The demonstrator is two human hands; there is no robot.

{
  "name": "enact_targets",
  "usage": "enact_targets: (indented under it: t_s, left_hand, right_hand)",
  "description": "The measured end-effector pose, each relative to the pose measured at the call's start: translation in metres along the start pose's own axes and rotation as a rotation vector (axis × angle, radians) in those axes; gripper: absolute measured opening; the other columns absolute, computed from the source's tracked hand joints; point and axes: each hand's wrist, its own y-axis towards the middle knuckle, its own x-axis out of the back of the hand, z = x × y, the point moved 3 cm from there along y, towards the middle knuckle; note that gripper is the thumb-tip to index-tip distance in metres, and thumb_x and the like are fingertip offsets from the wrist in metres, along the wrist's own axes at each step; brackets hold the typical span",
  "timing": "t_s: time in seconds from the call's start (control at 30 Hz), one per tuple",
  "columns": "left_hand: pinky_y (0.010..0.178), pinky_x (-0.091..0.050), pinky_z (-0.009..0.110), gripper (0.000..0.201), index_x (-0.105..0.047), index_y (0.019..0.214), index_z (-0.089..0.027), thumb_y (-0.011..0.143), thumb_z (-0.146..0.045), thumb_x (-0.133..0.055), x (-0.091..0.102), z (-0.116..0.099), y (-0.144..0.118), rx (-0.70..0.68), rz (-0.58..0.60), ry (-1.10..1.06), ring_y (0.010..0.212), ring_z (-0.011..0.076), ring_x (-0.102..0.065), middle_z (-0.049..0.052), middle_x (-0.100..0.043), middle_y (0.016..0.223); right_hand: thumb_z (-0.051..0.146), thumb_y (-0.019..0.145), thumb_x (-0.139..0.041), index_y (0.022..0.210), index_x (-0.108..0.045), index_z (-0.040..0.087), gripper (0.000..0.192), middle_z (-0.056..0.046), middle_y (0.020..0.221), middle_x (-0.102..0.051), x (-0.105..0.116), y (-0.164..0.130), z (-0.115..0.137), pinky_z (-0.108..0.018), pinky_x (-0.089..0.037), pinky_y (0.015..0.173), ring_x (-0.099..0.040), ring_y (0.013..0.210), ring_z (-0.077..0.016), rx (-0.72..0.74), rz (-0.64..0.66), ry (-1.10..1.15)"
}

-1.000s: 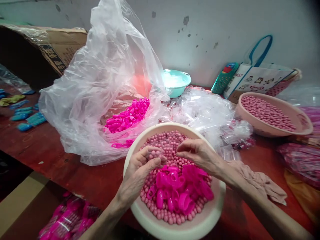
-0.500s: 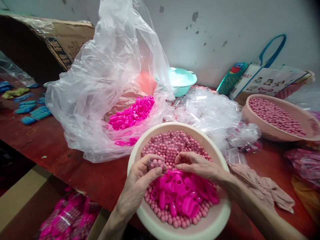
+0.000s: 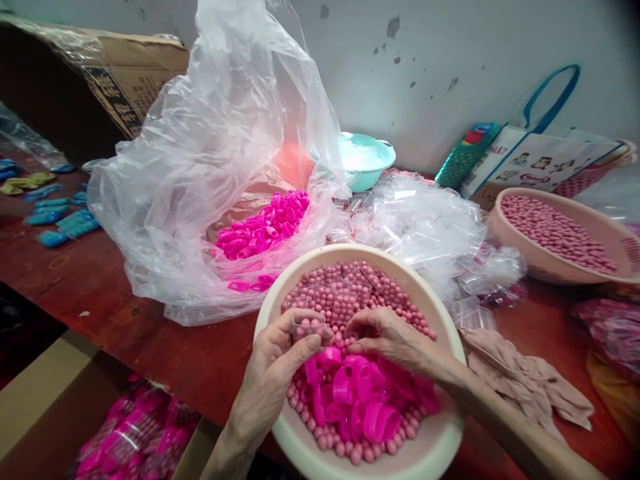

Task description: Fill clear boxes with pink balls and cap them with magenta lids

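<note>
Over a cream bowl (image 3: 280,303) heaped with pale pink beads (image 3: 350,293) and bright magenta caps (image 3: 360,400), the left hand (image 3: 277,363) pinches a small clear tube (image 3: 307,328), already holding a few beads, between thumb and fingers, while the right hand (image 3: 395,340) rests just beside it with its fingertips curled down onto the beads (whether anything is pinched under them cannot be told). The bowl sits at the near edge of the red worktop (image 3: 125,313). Crowding in from the left, a big crumpled clear plastic bag (image 3: 200,167) spills more magenta caps (image 3: 265,223) and rises high enough to hide part of a turquoise basin (image 3: 367,160) against the wall. Behind the bowl lies a heap of empty clear tubes (image 3: 420,220); to the right stands a pink basket of beads (image 3: 550,267), with a printed tote bag (image 3: 530,163) behind it. A beige cloth (image 3: 520,387) lies by the right wrist. A cardboard box (image 3: 130,73) stands far left.
</note>
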Motion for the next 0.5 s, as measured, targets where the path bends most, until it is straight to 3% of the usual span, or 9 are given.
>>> enact_targets:
  t_s: [0.17,0.23,0.37,0.5]
  left_hand:
    - [0.079,-0.048,0.023,0.013,-0.059,0.095,-0.018,0.082,-0.021,-0.060,-0.001,-0.001,0.000,-0.013,-0.013,-0.014,0.083,0.0134,-0.061,0.001,-0.067,0.085]
    - [0.078,-0.047,0.022,0.012,-0.058,0.095,-0.019,0.083,-0.022,-0.059,-0.001,-0.001,0.000,-0.011,-0.021,-0.021,0.083,0.0132,-0.061,0.001,-0.066,0.086]
    - [0.081,-0.046,0.022,0.015,-0.057,0.099,-0.020,0.084,-0.021,-0.059,0.001,0.000,0.000,-0.028,-0.024,-0.014,0.085,0.0128,-0.061,0.000,-0.067,0.086]
    - [0.079,-0.046,0.022,0.015,-0.058,0.099,-0.019,0.084,-0.021,-0.058,0.002,0.001,-0.001,-0.031,-0.024,-0.026,0.082,0.0119,-0.060,0.000,-0.066,0.085]
  right_hand:
    - [0.034,0.080,-0.061,0.104,-0.059,0.020,0.029,-0.006,0.103,-0.060,0.002,-0.004,-0.009,-0.033,-0.041,0.083,-0.053,0.097,-0.0209,0.039,-0.150,-0.081]
    - [0.034,0.081,-0.060,0.104,-0.059,0.020,0.027,-0.006,0.101,-0.061,0.003,-0.003,-0.004,-0.032,-0.040,0.083,-0.054,0.094,-0.0193,0.093,-0.205,-0.144]
    - [0.033,0.083,-0.059,0.082,-0.063,0.018,0.015,-0.001,0.079,-0.060,-0.007,0.006,0.019,-0.026,-0.038,0.067,-0.053,0.075,-0.0145,0.146,-0.063,-0.227]
    - [0.024,0.084,-0.057,0.073,-0.061,0.018,0.013,0.002,0.070,-0.055,-0.016,0.010,0.034,-0.025,-0.032,0.060,-0.048,0.067,-0.0120,0.159,0.003,-0.281]
